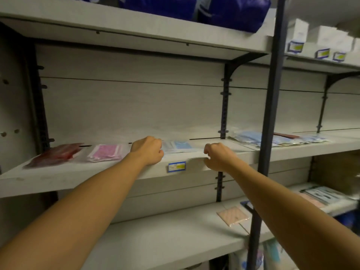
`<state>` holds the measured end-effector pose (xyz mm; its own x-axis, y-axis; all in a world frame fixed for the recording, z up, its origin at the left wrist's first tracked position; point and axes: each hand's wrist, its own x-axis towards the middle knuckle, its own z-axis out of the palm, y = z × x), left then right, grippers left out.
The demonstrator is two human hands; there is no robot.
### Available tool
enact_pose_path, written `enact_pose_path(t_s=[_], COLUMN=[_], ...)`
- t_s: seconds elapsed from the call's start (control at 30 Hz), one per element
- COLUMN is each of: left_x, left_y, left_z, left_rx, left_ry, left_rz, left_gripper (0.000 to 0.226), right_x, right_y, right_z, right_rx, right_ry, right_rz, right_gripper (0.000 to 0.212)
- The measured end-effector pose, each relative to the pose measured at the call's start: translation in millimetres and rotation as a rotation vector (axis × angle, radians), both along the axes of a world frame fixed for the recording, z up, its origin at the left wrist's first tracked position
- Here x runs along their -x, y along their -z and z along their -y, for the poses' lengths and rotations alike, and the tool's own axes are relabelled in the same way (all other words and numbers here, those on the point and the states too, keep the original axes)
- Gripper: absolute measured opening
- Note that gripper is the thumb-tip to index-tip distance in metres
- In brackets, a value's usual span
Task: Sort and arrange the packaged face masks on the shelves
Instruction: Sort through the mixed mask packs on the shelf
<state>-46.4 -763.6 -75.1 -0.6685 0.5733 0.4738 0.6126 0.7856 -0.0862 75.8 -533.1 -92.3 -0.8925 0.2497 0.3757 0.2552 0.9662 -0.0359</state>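
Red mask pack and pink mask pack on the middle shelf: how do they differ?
The red mask pack is dark red and lies at the shelf's far left; the pink mask pack is pale pink with white edges and lies nearer the left hand. The red one sits skewed to the shelf edge, the pink one squarer. Both lie flat in clear wrapping, untouched.

One red pack (55, 155), one pink pack (106, 152), one blue pack (180, 146), one peach pack (232, 216), two hands, three white boxes (324, 38).
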Motion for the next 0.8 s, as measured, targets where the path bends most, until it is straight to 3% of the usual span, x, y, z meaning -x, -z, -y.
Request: enact_pose_path(t_s=[0.33,0.53,0.8], left_x=[-68,-92,-94], left_y=[21,21,25], left_z=[-94,-148,-210], left_rx=[-0.007,0.027,0.024], left_ry=[0.058,0.102,0.118], left_rz=[0.069,0.069,0.069], left_gripper=[0.028,0.031,0.026], right_x=[-87,-118,-135], right_y=[7,11,18], right_z=[-92,-144,-222], right_rx=[-0.014,0.003,0.008], right_ry=[0.036,0.081,0.158], right_rz=[0.038,0.015,0.015], right_gripper=[0.031,0.016,0.023])
